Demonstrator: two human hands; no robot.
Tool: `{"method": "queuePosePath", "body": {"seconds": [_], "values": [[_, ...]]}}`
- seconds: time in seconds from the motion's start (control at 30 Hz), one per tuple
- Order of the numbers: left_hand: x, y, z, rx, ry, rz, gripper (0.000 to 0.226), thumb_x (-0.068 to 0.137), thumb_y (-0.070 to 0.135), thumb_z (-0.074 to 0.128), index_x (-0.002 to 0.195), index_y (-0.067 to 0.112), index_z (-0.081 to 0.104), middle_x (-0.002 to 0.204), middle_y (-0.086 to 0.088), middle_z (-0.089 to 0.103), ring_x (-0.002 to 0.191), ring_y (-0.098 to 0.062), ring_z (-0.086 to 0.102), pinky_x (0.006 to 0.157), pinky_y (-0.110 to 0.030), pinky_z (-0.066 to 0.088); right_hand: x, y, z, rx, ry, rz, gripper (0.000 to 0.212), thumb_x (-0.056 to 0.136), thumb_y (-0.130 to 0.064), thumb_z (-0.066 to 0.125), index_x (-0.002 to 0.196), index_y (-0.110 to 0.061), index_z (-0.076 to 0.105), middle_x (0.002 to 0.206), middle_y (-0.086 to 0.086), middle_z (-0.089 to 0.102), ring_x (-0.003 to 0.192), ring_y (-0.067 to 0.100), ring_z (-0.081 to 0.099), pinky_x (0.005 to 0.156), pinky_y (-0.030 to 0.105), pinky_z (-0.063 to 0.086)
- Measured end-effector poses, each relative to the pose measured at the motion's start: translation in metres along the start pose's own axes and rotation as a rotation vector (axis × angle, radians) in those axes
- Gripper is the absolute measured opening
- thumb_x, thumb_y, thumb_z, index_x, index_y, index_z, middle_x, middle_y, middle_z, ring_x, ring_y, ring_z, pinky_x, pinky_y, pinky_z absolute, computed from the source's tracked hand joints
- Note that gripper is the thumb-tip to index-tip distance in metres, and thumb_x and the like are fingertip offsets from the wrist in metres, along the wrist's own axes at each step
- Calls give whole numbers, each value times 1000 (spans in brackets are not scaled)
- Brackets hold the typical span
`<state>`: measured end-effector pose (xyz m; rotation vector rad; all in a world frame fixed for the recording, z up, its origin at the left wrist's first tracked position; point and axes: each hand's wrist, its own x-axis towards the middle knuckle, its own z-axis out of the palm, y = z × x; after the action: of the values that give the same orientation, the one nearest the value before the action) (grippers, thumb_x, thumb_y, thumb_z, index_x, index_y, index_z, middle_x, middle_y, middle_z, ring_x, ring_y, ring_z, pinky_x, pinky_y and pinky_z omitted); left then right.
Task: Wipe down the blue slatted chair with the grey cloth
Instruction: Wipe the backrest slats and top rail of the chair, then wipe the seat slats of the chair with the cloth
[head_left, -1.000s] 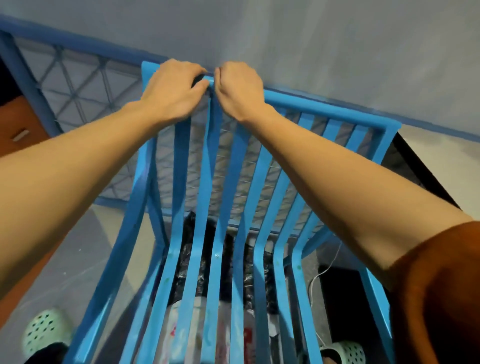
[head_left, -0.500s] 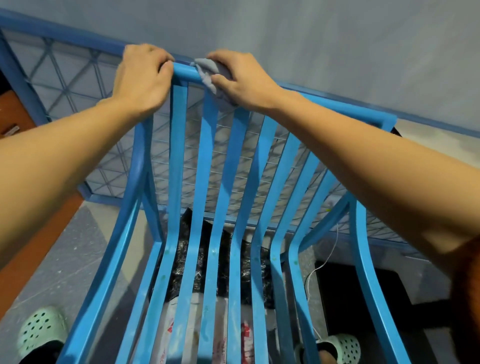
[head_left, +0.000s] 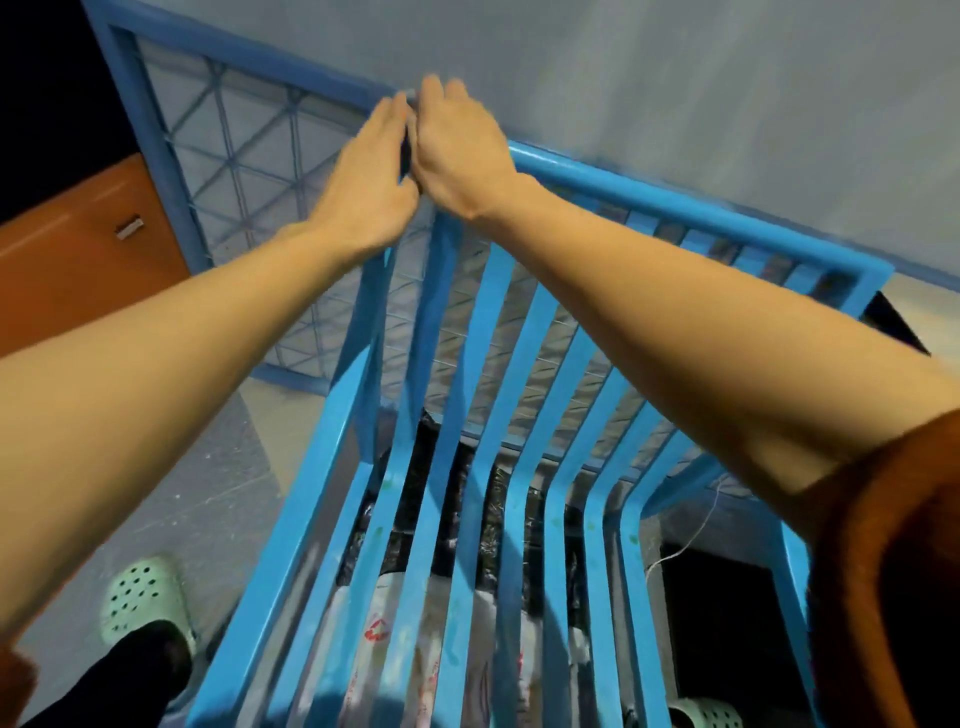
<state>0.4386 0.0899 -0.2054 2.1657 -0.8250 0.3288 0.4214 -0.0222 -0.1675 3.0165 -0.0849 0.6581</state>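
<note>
Blue slatted chair (head_left: 675, 205) faces the camera, slats (head_left: 474, 364) seemingly running wallward.

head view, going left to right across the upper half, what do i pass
orange cabinet → mesh panel → left hand → right hand → chair's top rail
</note>
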Motion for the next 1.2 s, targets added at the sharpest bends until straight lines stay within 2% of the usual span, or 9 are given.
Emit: {"method": "queuePosePath", "body": {"seconds": [0.1,0.3,0.47,0.57,0.73,0.83,0.9,1.07,1.2], "values": [[-26,-1,-9,3,-38,-22,69,88,7,48,153,14,25,144,-17,49,126,-36,48,97,-36,39,1,-7,4,99,17,-102,36,96,-17,40,130,-7,47,124,14,53,111,36,53,87,39,37],[-53,9,-20,-276,18,-255,36,88,30,54,123,21,59,116,-8,68,111,-27,61,94,-38,49,-32,-6,-6,588,45,-106,45,68,-12,55,111,-8,65,112,6,70,110,24,64,93,38,50],[-107,50,-12,-730,-35,-481,29,96,19,57,124,24,55,99,-9,63,92,-22,67,64,-36,59,-138,-23,-21,906,111,238,35,84,-1,52,112,-9,70,102,5,74,96,17,66,82,19,45],[-159,72,5,-699,-128,-559,32,89,11,67,117,21,58,97,-4,66,80,-17,68,58,-35,60,-207,-25,-20,1161,66,445,32,87,-1,52,109,-13,71,101,1,73,94,13,67,81,26,53],[-236,90,28,-627,-214,-659,51,66,15,79,113,25,64,104,-12,70,93,-26,68,79,-40,58,-319,-28,-12,1616,-44,906,28,88,7,53,108,-6,67,108,15,70,101,30,67,82,37,57],[-281,103,39,-761,-240,-755,42,80,-1,76,118,8,62,89,-10,69,72,-17,65,59,-24,54,-370,-29,-10,1798,-52,1180,26,92,8,47,107,-3,66,104,20,70,90,28,67,71,35,58],[-311,117,41,-871,-278,-844,38,83,-1,73,118,6,61,82,-6,68,64,-12,65,50,-22,51,-400,-29,-3,1925,-51,1334,25,96,6,44,110,0,63,103,22,70,94,36,67,83,50,56],[-361,123,45,-861,-336,-988,31,86,-6,65,114,9,63,84,-7,73,76,-20,69,59,-29,55,-443,-33,3,2082,-33,1498,31,99,-15,49,120,4,61,120,27,64,108,40,62,95,54,50],[-373,130,40,-911,-345,-949,31,88,-7,54,107,11,70,93,-3,75,76,-11,68,58,-21,52,-470,-36,-5,2210,-265,1391,39,97,-29,56,121,-1,63,120,22,66,115,37,61,102,51,45]]}}
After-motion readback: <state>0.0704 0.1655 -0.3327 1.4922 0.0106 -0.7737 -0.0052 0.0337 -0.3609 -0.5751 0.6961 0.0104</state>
